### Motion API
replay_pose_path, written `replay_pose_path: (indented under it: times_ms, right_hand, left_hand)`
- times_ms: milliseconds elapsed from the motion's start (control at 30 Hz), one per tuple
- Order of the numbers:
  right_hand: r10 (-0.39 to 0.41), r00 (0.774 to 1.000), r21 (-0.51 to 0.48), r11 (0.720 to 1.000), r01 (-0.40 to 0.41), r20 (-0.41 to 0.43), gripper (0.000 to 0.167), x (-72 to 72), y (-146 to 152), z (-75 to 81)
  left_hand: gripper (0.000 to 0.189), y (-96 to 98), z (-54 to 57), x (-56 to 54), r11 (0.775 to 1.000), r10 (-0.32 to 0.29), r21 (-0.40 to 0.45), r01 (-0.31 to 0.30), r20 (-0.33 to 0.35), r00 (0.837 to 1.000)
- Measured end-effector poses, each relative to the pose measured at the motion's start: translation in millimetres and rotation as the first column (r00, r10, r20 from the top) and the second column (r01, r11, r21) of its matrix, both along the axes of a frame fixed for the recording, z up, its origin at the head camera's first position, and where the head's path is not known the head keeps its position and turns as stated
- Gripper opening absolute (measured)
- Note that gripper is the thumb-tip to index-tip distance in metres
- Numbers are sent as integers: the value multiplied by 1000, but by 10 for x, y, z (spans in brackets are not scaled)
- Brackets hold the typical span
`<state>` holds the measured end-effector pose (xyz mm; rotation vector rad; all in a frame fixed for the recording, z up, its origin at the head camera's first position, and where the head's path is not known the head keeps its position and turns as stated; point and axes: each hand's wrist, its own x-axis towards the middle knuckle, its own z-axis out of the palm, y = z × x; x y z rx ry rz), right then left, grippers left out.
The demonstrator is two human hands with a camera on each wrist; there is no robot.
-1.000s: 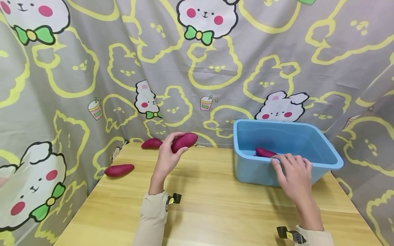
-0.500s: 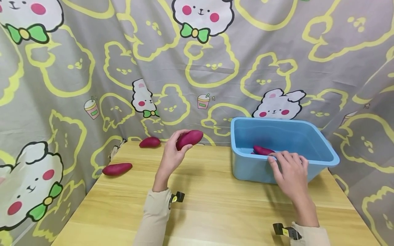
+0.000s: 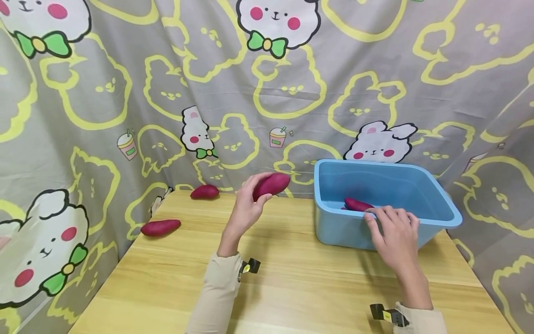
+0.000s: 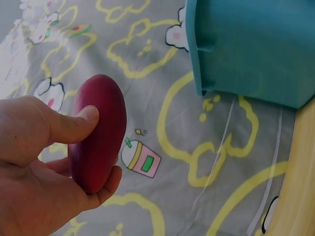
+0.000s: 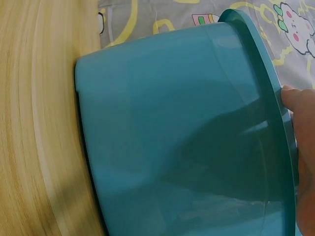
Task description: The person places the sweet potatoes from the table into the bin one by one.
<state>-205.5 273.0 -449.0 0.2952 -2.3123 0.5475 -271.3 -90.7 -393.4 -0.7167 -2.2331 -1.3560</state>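
Observation:
My left hand [image 3: 247, 204] grips a purple-red sweet potato [image 3: 273, 184] above the table, left of the blue plastic bin [image 3: 333, 227]. In the left wrist view the thumb presses one side of the sweet potato [image 4: 101, 147] and fingers curl round its other side. My right hand [image 3: 396, 236] holds the bin's near rim, fingers bent over it. Inside the bin lies another sweet potato [image 3: 358, 205], partly hidden by the near wall and rim. Two more rest on the table's left side: one sweet potato [image 3: 204, 192] at the back edge, one sweet potato [image 3: 160, 228] farther forward.
The bin stands at the right rear of the wooden table [image 3: 300, 278]. A grey patterned curtain [image 3: 233, 93] hangs close behind the table and along both sides. Each wrist wears a small black camera on a strap.
My left hand has carried its sweet potato to the right and slightly upward, toward the bin. My right hand stays at the bin's rim.

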Motion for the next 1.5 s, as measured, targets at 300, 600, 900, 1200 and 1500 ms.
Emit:
replay_pose_path:
  times_ms: [300, 600, 900, 1200, 1500]
  right_hand:
    - [2, 1000, 0, 1000, -2, -10, 26, -3, 10, 6]
    - [-1, 1000, 1, 1000, 1, 3, 26, 13, -2, 7]
    - [0, 1000, -2, 1000, 0, -8, 26, 10, -8, -1]
    - [-5, 1000, -4, 1000, 5, -10, 28, 14, -3, -13]
    - [1, 1000, -10, 1000, -1, -12, 27, 8, 3, -17]
  left_hand:
    - [50, 148, 74, 23, 997, -70, 12, 70, -9, 998]
    - [54, 282, 123, 52, 997, -79, -26, 78, -36, 996]
    - [51, 431, 148, 52, 996, -80, -49, 78, -38, 996]
    - [47, 569, 141, 11, 996, -86, -23, 85, -40, 995]
    - [48, 665, 149, 2, 995, -102, -27, 101, -27, 994]
